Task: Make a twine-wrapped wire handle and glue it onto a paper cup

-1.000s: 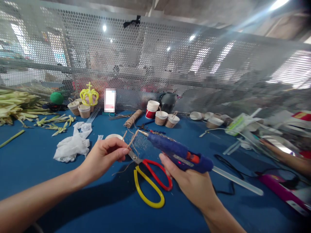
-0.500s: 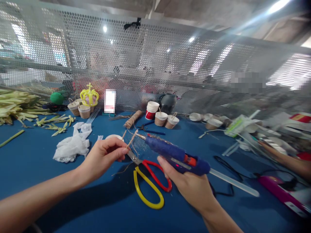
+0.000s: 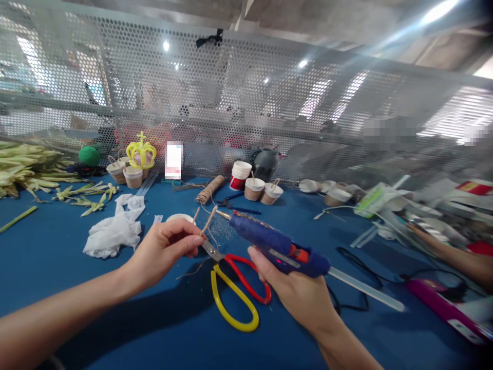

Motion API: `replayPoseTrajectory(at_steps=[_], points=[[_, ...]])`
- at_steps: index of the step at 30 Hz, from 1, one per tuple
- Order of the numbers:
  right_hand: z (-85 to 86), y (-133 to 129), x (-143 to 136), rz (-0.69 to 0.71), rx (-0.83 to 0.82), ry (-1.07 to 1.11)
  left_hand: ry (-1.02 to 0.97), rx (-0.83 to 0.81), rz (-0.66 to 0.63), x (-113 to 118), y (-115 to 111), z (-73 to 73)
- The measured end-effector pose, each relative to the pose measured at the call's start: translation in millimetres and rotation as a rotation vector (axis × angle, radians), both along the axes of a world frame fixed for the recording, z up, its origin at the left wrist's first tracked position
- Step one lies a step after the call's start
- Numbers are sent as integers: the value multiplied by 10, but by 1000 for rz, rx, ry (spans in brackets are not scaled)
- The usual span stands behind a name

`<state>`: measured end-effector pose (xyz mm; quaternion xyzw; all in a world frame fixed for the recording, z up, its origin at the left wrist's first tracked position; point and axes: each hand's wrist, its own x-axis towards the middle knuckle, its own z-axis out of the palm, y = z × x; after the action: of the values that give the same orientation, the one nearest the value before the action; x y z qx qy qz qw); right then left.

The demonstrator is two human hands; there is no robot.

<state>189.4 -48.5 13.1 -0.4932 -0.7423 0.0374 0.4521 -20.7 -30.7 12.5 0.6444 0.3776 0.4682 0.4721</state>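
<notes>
My left hand is closed in a pinch on a short piece of twine, its free end pointing up and right. Wrapped in my right hand is a blue hot glue gun with a glue stick sticking out of its back. The gun's metal nozzle is close to the twine's tip; whether they touch I cannot tell. Below lie scissors with one yellow and one red handle. A white-rimmed cup is partly hidden behind my left hand.
A twine roll, pliers and small wrapped cups stand or lie toward the back. White lace is at left. At right are a purple power strip and another person's arm. A perforated metal screen rises behind.
Both hands hold nearly the same pose. The glue gun's back end and glue stick have shifted slightly left, and its nozzle is still by the twine's tip.
</notes>
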Motion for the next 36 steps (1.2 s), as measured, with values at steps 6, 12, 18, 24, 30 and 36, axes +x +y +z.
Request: replayPoseTrajectory(at_steps=[6,12,18,24,30,36], points=[[-15,8,-57,15,-22,86,-2,0,-5,-4,0,-3],[-44,-13,69,-34,-16,-16,27,9,-9,-11,-14,5],[-21,-14,18,-14,-36,-13,12,4,-14,-7,-5,-3],[-17,13,-61,50,-12,81,8,-1,-17,-11,-14,-5],[-23,-6,59,-30,-1,-67,17,6,-16,-8,-15,5],[-69,10,69,-41,44,-48,5,8,-13,-14,-17,12]])
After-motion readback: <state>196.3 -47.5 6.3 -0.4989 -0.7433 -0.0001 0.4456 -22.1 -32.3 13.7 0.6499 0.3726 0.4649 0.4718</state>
